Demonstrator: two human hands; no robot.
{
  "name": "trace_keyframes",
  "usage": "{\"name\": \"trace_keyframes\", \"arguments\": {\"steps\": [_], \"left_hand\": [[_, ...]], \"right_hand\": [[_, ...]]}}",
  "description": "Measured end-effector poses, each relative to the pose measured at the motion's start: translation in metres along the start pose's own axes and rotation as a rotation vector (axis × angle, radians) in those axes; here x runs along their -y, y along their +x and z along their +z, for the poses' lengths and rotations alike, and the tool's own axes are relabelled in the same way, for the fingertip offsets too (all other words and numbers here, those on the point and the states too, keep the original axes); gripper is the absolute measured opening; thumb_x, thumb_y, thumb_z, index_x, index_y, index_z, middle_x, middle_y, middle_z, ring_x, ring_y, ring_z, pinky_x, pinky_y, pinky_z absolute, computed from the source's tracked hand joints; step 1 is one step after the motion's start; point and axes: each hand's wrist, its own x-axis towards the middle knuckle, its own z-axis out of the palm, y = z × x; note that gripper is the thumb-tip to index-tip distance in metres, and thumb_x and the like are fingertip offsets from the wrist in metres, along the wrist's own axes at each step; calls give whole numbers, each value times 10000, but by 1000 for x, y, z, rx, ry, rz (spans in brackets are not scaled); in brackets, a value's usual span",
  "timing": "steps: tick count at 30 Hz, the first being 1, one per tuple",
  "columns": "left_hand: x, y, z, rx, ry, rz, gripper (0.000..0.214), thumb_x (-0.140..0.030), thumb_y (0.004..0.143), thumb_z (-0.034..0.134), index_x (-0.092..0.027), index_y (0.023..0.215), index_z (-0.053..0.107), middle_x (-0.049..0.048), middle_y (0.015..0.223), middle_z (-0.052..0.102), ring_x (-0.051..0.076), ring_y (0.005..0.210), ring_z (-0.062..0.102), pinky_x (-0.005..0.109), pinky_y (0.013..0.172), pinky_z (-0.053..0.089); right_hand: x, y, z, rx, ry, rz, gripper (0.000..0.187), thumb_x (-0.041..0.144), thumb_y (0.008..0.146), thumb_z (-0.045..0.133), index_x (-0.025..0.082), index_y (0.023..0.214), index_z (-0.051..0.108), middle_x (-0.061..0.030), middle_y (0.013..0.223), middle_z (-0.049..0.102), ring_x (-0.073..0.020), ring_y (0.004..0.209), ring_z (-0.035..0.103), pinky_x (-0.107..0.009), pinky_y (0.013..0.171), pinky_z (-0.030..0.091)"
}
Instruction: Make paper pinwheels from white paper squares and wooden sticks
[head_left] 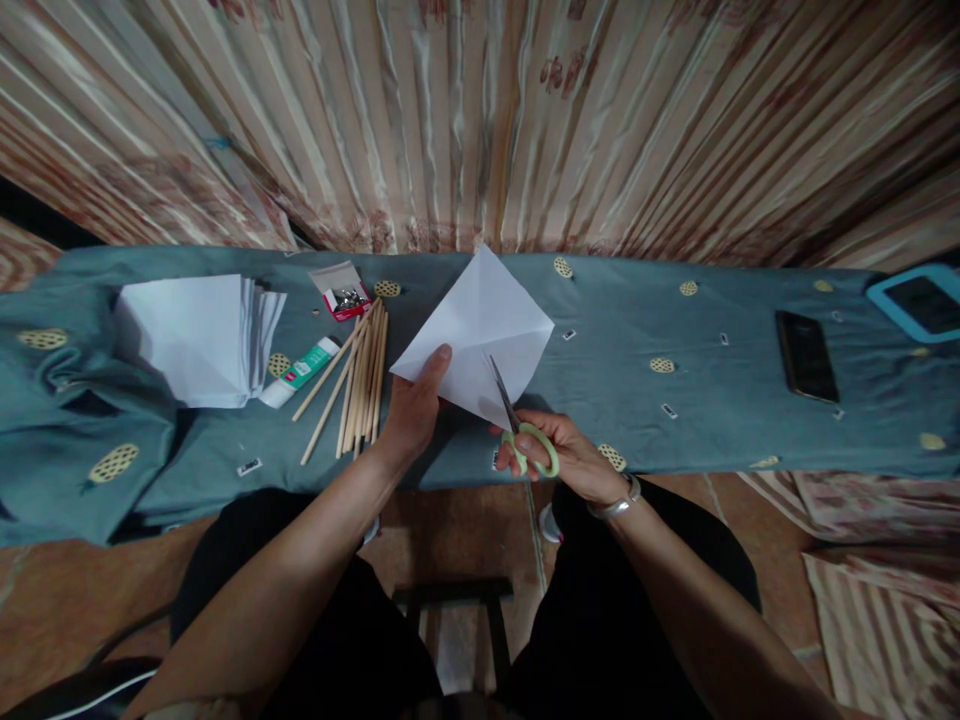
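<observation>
A square sheet of white paper (487, 300) with crossing fold lines is held up over the cloth, one corner pointing away from me. My left hand (420, 400) grips its left side, thumb on top and the other fingers hidden underneath. In my right hand (551, 445) is a pair of scissors (529, 440) with light green handles. Fingers and thumb sit in the handle loops. The metal blades lie at the sheet's near right part, their tips pointing toward its middle. Whether the blades are apart cannot be made out clearly.
Left of the paper lie a bundle of wooden sticks (365, 385), a glue tube (300, 372), an open small box of metal pins (345, 298) and a stack of white paper (184, 340). A phone (806, 355) and a blue-framed device (919, 302) lie at the right. Curtains (480, 120) hang behind.
</observation>
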Motion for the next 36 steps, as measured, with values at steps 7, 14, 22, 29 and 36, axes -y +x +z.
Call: {"name": "trace_keyframes", "arguments": {"steps": [7, 14, 22, 29, 36], "left_hand": [[-3, -3, 2, -8, -35, -26, 429, -377, 726, 800, -195, 1086, 654, 59, 1069, 714, 216, 953, 670, 260, 740, 590], [-5, -4, 3, -19, -53, -69, 416, -346, 744, 792, -200, 1105, 646, 53, 1070, 705, 190, 889, 670, 242, 685, 588], [-9, -6, 5, -37, -75, -101, 366, -275, 777, 760, -199, 1113, 636, 46, 1042, 719, 197, 926, 679, 246, 708, 587], [-8, -6, 4, -23, -76, -89, 375, -305, 773, 764, -201, 1112, 643, 63, 1085, 717, 227, 1006, 674, 286, 779, 596], [-10, -7, 6, -54, -98, -113, 385, -284, 754, 787, -203, 1101, 641, 36, 1030, 713, 185, 926, 676, 252, 742, 591]], "right_hand": [[0, 2, 1, -18, -16, -6, 450, 584, 769, 723, 157, 887, 643, -11, 698, 701, -68, 532, 545, -167, 445, 401], [-1, 3, 2, -26, -33, -32, 439, 579, 762, 732, 160, 860, 646, 5, 658, 677, -65, 506, 520, -169, 434, 381], [-4, 3, 3, -55, -53, -34, 428, 576, 760, 735, 168, 854, 648, 13, 647, 656, -67, 501, 510, -181, 445, 370], [-2, 4, 5, -54, -53, -52, 430, 583, 746, 745, 168, 795, 641, 32, 599, 621, -63, 496, 495, -188, 468, 398], [-2, 3, 5, -82, -43, -28, 412, 554, 726, 776, 168, 802, 654, 31, 611, 635, -67, 510, 515, -196, 500, 433]]}}
